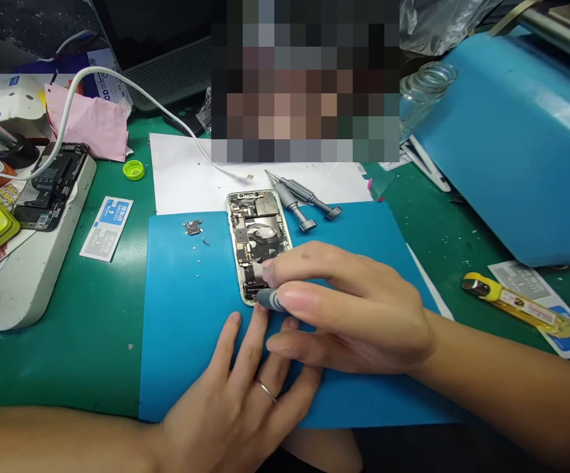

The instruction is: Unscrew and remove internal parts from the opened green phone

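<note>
An opened phone (pixel 260 233) lies on the blue mat with its inner parts bare. My right hand (pixel 354 309) is closed around a grey screwdriver (pixel 271 299), held over the phone's lower end; its tip is hard to make out. My left hand (pixel 245 387), with a ring on one finger, rests spread on the mat, a fingertip at the phone's bottom edge. Left of the phone are a small metal part (pixel 192 227) and several tiny screws (pixel 198 261). Two more grey screwdrivers (pixel 294 203) lie beyond its upper right corner.
A white cable (pixel 166 108) arches over the white paper (pixel 181 171). At left, another phone body (pixel 50 187) sits on a white device (pixel 43 282). A yellow cutter (pixel 516 305) and a curled blue mat (pixel 511 151) are at right. Pixelation hides the back middle.
</note>
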`<state>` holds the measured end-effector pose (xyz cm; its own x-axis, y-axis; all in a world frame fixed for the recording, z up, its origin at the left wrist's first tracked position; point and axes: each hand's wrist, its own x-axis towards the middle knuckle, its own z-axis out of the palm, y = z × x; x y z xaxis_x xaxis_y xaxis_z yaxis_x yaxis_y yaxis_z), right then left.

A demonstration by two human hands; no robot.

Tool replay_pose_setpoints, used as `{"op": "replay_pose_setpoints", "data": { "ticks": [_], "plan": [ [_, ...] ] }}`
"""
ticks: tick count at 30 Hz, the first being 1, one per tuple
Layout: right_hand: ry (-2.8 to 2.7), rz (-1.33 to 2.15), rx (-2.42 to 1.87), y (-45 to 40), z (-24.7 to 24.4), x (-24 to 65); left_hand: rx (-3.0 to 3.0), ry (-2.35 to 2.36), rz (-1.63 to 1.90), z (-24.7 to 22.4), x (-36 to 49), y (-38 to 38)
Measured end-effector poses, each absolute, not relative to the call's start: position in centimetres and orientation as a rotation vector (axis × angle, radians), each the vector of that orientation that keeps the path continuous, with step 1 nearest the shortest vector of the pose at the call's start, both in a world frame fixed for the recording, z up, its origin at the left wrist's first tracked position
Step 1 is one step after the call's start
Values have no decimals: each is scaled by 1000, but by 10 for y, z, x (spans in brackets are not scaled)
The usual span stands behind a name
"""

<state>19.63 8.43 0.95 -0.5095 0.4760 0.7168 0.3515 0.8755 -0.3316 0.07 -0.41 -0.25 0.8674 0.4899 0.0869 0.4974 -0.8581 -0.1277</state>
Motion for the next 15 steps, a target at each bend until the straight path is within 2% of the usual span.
{"op": "replay_pose_setpoints", "data": {
  "ticks": [8, 15],
  "plan": [
    [-2224, 254, -511, 84, 19, 203, -2905, -757, -89, -1, -1, -3],
    [-2189, 130, -553, 87, 18, 203, -2902, -751, -113, -5, 0, -5]
  ]
}}
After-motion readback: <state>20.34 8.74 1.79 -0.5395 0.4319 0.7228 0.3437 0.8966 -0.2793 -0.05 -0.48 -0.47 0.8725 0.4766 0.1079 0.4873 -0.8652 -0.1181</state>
